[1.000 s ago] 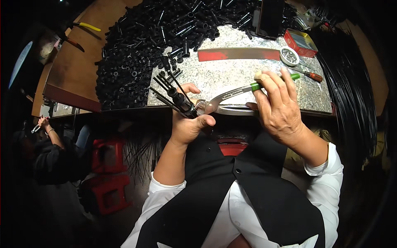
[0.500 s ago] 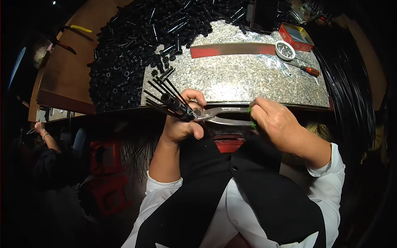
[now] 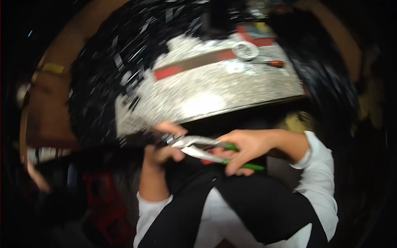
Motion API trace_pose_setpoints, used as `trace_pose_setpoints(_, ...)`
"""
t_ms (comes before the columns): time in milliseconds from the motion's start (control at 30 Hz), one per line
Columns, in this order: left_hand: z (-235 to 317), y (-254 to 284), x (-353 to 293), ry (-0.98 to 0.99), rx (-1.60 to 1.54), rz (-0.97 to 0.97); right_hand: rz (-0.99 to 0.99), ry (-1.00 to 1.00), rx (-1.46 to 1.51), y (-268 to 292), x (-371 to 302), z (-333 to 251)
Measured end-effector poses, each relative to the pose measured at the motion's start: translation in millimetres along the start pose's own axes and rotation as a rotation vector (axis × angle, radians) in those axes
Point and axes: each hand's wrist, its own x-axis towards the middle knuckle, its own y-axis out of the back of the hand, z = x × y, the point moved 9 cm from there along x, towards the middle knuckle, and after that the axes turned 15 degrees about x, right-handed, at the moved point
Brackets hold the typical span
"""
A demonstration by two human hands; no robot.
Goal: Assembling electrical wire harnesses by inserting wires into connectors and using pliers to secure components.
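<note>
Motion blur smears much of the picture. My left hand [image 3: 163, 146] is curled around a dark bundle with a black tube and thin black rods [image 3: 149, 138], whose outline is now hard to make out. In my right hand [image 3: 246, 146] are metal pliers [image 3: 198, 153] with green handles, the fingers wrapped round and between the grips. Their jaw end reaches to the fingertips of my left hand, at the near end of the bundle. Whether the jaws bite on anything is hidden by the blur. Both hands are just in front of the table's near edge.
The speckled stone slab [image 3: 248, 87] bears a red and brown strip [image 3: 194, 64], a white bowl of small metal bits [image 3: 245, 50], a screwdriver [image 3: 275, 63] and a red box [image 3: 258, 35]. Black parts [image 3: 99, 82] heap at left. Black rods [image 3: 318, 70] lie right. Another person's arm [image 3: 37, 177] shows far left.
The view has swung, so the table appears tilted and shifted left. My right hand has moved nearer my left, its grip now lower around the pliers' handles, which are spread wider.
</note>
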Motion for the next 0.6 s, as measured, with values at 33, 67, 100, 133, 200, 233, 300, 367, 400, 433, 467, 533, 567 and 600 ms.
trace_pose_setpoints(33, -1, 8, -1, -0.047, 0.037, 0.073, 0.071, 0.077, -0.156, 0, -1, -13)
trace_pose_setpoints(67, -4, 17, -7, -0.013, 0.154, 0.146, 0.134, 0.267, -0.406, 4, -1, -27)
trace_pose_setpoints(100, -3, 30, -16, -0.009, 0.279, 0.251, 0.214, 0.632, -0.707, 3, -3, -44)
trace_pose_setpoints(133, -5, 42, -22, -0.018, 0.415, 0.242, 0.25, 0.567, -0.633, 9, 2, -39)
trace_pose_setpoints(200, 11, 43, -22, -0.06, 0.63, 0.248, 0.472, 0.982, -1.134, -4, -17, -57)
trace_pose_setpoints(233, 9, 47, -24, -0.075, 0.624, 0.265, 0.565, 1.116, -1.357, -11, -25, -60)
trace_pose_setpoints(300, -4, 41, -16, -0.012, 0.439, 0.177, 0.545, 1.008, -1.353, -8, -27, -57)
trace_pose_setpoints(367, 0, 25, -9, 0.017, 0.307, 0.154, 0.367, 0.718, -1.149, 1, -10, -41)
trace_pose_setpoints(400, 4, 22, -7, 0.014, 0.316, 0.164, 0.388, 0.716, -1.15, 1, -14, -44)
trace_pose_setpoints(433, 0, 27, -9, -0.054, 0.374, 0.156, 0.205, 0.463, -0.631, 10, -2, -27)
trace_pose_setpoints(467, 3, 25, -12, -0.104, 0.398, 0.168, 0.015, 0.206, -0.118, 6, 5, -5)
trace_pose_setpoints(533, 11, 22, -14, -0.195, 0.49, 0.137, -0.082, 0.18, -0.067, 1, 1, -1)
trace_pose_setpoints(567, 12, 19, -14, -0.196, 0.49, 0.137, -0.084, 0.167, -0.102, -2, -1, 0)
trace_pose_setpoints(600, 10, 19, -14, -0.167, 0.436, 0.18, -0.086, 0.153, -0.138, -5, -2, 1)
